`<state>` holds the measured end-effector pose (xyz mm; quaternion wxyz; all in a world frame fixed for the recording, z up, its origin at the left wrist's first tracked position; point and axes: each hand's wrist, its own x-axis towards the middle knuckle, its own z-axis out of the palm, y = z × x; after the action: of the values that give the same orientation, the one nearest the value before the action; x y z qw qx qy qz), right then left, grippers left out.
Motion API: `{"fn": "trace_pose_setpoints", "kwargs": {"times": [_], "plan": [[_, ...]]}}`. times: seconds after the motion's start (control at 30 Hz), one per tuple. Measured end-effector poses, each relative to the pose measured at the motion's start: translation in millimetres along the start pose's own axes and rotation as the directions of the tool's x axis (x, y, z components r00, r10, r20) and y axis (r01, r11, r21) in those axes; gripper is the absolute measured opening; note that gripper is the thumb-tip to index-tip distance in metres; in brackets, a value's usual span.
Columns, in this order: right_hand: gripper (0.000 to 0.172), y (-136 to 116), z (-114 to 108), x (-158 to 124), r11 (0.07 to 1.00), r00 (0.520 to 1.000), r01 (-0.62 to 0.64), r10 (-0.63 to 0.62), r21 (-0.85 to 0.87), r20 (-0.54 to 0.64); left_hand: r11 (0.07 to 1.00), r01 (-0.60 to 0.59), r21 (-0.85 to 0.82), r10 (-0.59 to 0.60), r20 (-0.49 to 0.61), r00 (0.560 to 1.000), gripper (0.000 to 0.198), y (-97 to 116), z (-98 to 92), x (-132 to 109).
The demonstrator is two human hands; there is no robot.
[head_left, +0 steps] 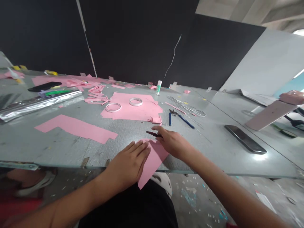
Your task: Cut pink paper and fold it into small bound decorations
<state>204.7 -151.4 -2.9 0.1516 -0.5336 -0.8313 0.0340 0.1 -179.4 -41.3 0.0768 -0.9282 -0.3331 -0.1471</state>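
Note:
My left hand (129, 164) lies flat on a pink paper sheet (153, 161), whose corner hangs past the near edge of the grey table (59, 152). My right hand (171, 142) rests on the far corner of that sheet. Its thumb and fingers pinch a small dark tool (154, 134), perhaps a blade, though the picture does not settle its kind. Part of the sheet is hidden under both hands.
Farther along the table lie a long pink paper piece (76, 128), a larger pink sheet (131, 109) with two white tape rolls (136, 101), scraps, foil (40, 104), a glue stick (158, 87), blue-handled scissors (181, 119) and a phone (244, 138). A dark wall stands behind.

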Motion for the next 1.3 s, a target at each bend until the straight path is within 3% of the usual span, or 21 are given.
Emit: {"fn": "trace_pose_setpoints", "kwargs": {"times": [0.1,0.3,0.5,0.93,1.3], "plan": [[0.029,-3.6,7.5,0.2,0.994,0.996,0.081,-0.083,-0.070,-0.028,1.000,-0.005,-0.015,0.005,-0.018,1.000,0.042,-0.8,-0.1,0.4],[0.025,-4.8,17.0,-2.9,0.951,0.990,0.118,-0.135,-0.286,-0.040,1.000,-0.013,0.008,0.014,-0.040,0.999,0.043,-0.3,2.5,0.5],[0.026,-3.0,17.6,-1.5,0.948,0.980,0.169,-0.190,-0.269,-0.054,0.999,-0.017,0.034,0.018,-0.049,0.999,0.042,-1.0,2.5,0.6],[0.031,-3.2,1.3,1.1,0.884,0.967,0.255,-0.233,-0.391,0.103,0.999,-0.043,0.022,0.044,-0.042,0.998,0.042,-4.0,-3.8,6.8],[0.035,16.7,-9.6,-25.4,0.880,0.970,0.240,-0.236,-0.409,0.062,1.000,-0.028,0.012,0.028,0.009,1.000,0.041,-5.2,-13.7,11.7]]}}
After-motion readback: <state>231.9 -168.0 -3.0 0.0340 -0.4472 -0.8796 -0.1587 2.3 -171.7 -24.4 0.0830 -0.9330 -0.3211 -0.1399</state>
